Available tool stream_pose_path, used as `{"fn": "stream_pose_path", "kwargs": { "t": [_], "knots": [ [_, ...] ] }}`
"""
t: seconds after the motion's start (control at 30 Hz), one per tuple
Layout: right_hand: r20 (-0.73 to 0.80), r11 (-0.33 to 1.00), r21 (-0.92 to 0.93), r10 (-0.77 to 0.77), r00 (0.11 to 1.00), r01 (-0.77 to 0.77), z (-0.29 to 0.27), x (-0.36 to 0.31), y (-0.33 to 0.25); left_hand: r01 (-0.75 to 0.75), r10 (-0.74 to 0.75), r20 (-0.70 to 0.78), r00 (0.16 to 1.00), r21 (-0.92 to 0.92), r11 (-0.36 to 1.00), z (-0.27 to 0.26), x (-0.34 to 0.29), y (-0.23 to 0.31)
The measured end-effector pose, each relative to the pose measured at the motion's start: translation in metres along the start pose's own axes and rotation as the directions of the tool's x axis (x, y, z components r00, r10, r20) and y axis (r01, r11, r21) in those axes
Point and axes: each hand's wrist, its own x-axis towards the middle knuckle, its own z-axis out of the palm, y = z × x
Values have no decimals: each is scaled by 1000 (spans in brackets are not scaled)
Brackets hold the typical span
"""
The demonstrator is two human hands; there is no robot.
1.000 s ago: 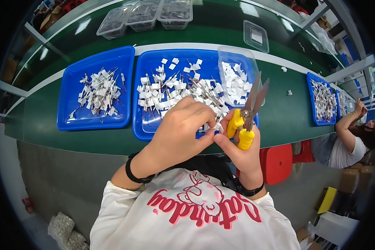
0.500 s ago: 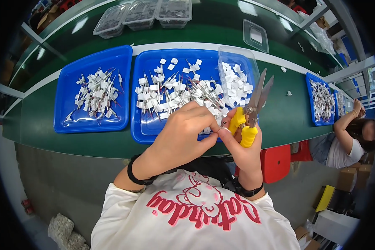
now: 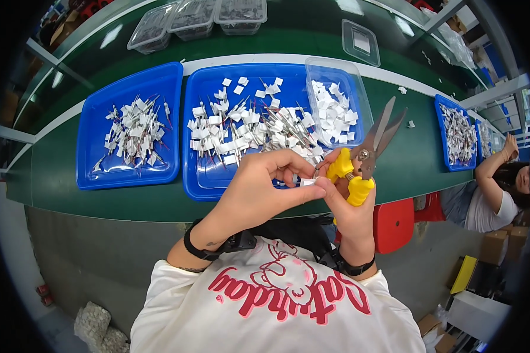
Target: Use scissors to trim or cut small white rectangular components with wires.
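Left hand [image 3: 259,182] pinched a small white tag [image 3: 307,182] between thumb and fingertips, centre of frame, over the front edge of the middle blue tray [image 3: 203,179]. Right hand [image 3: 353,216] had yellow-handled shears [image 3: 366,156] gripped in the palm, blades apart and pointing upper right; its thumb tip met the tag's right side. Exact contact of the other right fingers: couldn't tell, shears covered them.

Obstructions: both hands blocked the tray's front right part. Clear tub [image 3: 335,66] of loose white pieces [image 3: 331,115] took up the tray's right end, blades just beside it. Pile of tagged wired parts [image 3: 282,126] filled much of the rest.

Around: second blue tray [image 3: 94,169] with a similar pile, left of frame. Three lidded clear boxes at top, left of centre; clear lid [image 3: 361,44] upper right. White scraps [image 3: 402,90] on the green bench [image 3: 47,182], right side. Another loaded blue tray at far right, near a co-worker [image 3: 483,206]. Red stool [image 3: 394,229] lower right, below the bench edge.
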Motion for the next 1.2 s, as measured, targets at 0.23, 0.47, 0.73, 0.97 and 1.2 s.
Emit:
{"fn": "stream_pose_path", "kwargs": {
  "t": [0.23, 0.47, 0.73, 0.97, 1.2],
  "knots": [
    [-8, 954, 247, 180, 984, -172, -9, -3, -4, -404, 479, -33, 877, 489, 774, -6, 0, 7],
    [45, 946, 292, 130, 990, -138, -5, -3, -4, -708, 722, 205, 661, 487, 510, -6, 3, -5],
    [76, 966, 247, 63, 995, -79, -6, -4, -3, -28, 33, 44, 998, -110, 994, -4, -10, 0],
    [46, 975, 219, 37, 998, -46, -6, -7, 0, 59, -56, 23, 998, -147, 987, 2, -9, -5],
    [106, 912, 385, 110, 988, -143, -12, -9, -4, 61, -35, 78, 996, -359, 931, -3, -4, -8]
  ]
}}
